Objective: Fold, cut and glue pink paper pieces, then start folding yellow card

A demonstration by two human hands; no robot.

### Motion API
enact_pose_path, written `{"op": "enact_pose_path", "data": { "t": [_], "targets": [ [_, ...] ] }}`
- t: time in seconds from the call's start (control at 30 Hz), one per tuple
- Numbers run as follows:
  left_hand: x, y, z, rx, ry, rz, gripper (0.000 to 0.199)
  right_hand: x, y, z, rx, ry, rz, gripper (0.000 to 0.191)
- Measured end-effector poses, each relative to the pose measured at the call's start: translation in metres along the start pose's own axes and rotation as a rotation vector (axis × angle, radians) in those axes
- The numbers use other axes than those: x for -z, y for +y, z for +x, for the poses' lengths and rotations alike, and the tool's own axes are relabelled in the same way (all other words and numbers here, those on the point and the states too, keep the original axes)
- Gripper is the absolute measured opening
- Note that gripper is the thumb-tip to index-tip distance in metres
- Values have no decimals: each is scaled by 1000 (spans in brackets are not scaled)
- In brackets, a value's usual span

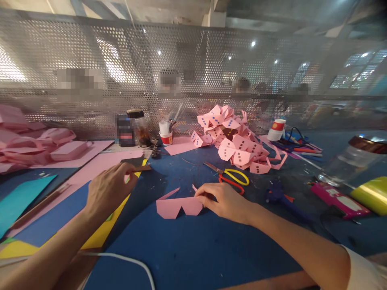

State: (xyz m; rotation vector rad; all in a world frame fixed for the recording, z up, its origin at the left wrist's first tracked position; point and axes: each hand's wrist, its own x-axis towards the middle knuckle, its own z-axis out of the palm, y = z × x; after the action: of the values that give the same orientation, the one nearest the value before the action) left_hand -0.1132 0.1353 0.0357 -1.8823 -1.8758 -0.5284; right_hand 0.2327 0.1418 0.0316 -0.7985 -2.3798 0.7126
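Pinched between the fingertips of my right hand is the right end of pink paper glasses, with a notch cut in the lower edge and side arms folded back. They are low over the blue tabletop or resting on it; I cannot tell which. To the left, my left hand is closed on a small brown strip, above coloured paper sheets. Scissors with red and yellow handles lie beyond my right hand. Behind them is a heap of pink paper glasses with rows of coloured dots.
Pink paper pieces pile up at the far left, near a teal sheet. A blue glue gun, magenta pouch and clear jar stand or lie right. Paper cups line the perforated metal screen. A white cable curves in front.
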Motion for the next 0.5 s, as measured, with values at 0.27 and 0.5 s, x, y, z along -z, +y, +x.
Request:
{"op": "enact_pose_path", "data": {
  "t": [0.27, 0.5],
  "targets": [
    [5, -1, 0, 13, -50, -281, 31, 0, -2, 0, -11, 1, 45, 13],
    [17, 43, -12, -18, -531, -905, 36, 1, -1, 2, -77, 67, 49, 13]
  ]
}}
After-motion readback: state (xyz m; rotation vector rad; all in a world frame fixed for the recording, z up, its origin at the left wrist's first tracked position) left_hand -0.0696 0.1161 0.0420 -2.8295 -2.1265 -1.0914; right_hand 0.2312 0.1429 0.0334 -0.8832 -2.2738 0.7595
